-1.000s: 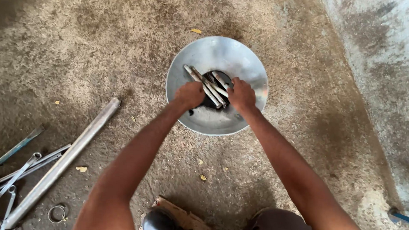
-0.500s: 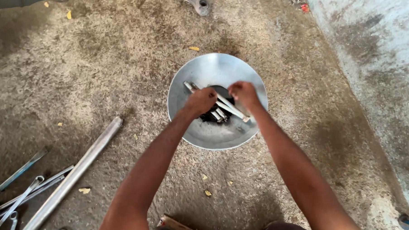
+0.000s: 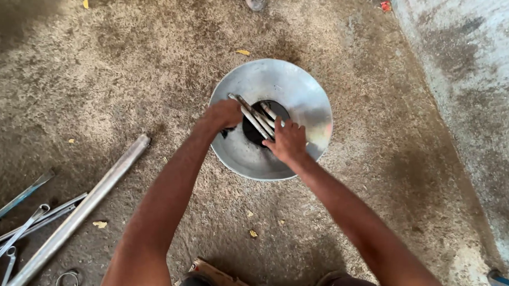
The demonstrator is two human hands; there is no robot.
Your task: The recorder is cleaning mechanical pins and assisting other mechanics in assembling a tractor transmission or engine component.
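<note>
Handling steel rods [image 3: 252, 116] in metal basin [image 3: 297, 85] | left hand [image 3: 222, 115] grip grasping rods | right hand [image 3: 288, 143] grip resting released on them | next: firmer two-handed hold

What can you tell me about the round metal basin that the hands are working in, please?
The metal basin is a wide, shallow, round pan of dull grey sheet metal with a plain rim and a dark patch at its centre. It sits upright on the rough dirt floor. Several grey metal rods lie across its middle. The left hand and the right hand both reach inside, resting on those rods.
</note>
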